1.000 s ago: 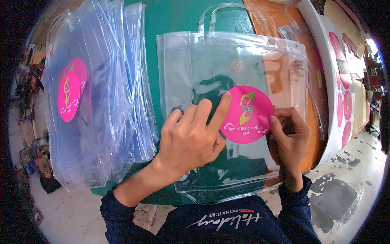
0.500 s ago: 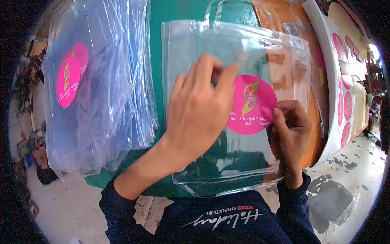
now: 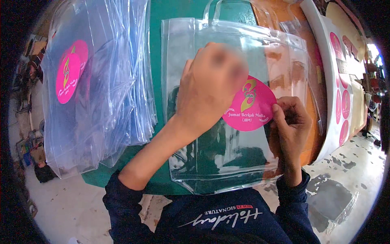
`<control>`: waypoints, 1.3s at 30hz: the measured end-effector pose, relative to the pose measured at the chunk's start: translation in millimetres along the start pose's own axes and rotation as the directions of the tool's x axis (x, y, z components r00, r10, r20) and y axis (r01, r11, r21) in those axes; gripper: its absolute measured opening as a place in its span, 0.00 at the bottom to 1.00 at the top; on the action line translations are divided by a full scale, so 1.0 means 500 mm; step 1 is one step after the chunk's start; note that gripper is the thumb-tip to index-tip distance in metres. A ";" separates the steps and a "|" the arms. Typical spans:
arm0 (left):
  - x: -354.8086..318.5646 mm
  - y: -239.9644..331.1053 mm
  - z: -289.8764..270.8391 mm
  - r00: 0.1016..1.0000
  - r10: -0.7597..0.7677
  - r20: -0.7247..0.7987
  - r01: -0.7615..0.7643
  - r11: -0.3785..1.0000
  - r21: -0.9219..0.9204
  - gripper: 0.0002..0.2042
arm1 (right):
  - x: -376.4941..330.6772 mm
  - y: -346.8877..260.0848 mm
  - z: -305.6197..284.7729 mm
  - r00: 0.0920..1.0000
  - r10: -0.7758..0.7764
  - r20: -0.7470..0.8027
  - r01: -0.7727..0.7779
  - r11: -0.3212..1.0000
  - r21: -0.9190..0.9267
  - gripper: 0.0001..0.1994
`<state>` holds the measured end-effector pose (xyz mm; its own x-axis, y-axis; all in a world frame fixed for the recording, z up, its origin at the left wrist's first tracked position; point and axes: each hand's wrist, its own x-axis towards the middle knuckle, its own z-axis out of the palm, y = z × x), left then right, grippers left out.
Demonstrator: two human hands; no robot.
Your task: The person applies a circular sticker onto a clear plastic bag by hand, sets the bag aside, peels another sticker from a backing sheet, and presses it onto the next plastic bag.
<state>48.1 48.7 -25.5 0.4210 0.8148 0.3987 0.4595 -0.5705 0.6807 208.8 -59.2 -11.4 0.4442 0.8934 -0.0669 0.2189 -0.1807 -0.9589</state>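
A round pink sticker [image 3: 252, 116] with a yellow-green emblem lies over the front of a clear plastic bag [image 3: 227, 162]. Its right edge is pinched between the thumb and finger of my right hand [image 3: 293, 120]. Over the sticker's upper left side is my left hand [image 3: 209, 85], fingers curled in. A blur covers those fingertips, so I cannot make out what they hold. The bag lies flat in front of me, its looped handles at the far end. Whether the sticker is fully stuck down cannot be seen.
To the left, a thick stack of clear bags [image 3: 101, 97] has pink stickers showing on it. A white sheet of round pink stickers [image 3: 331, 118] curves along the right side. Beneath the work is a green and orange tabletop [image 3: 174, 8].
My left hand has moved up and slightly right, its fingers curling in over the sticker's upper left. The sticker has shifted slightly left and up. My right hand stays at its right edge.
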 end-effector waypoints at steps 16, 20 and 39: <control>0.001 -0.006 -0.002 1.000 0.019 0.003 -0.019 0.999 0.035 0.05 | 0.045 -0.076 0.009 0.987 -0.156 -0.049 0.138 0.957 -0.256 0.14; 0.000 -0.002 -0.002 1.000 0.014 0.014 -0.015 0.998 0.063 0.05 | 0.079 -0.096 0.013 0.862 -0.292 0.414 0.492 0.676 -0.548 0.22; 0.010 -0.017 -0.001 0.988 -0.124 -0.087 0.115 0.988 -0.098 0.18 | 0.119 -0.036 0.059 0.860 -0.440 0.259 0.497 0.837 -0.227 0.05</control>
<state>46.0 57.6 -28.7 0.2912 0.8850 0.3633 0.4257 -0.4600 0.7792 205.7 9.1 -6.1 0.0603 0.9542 0.2931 0.6012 0.1997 -0.7738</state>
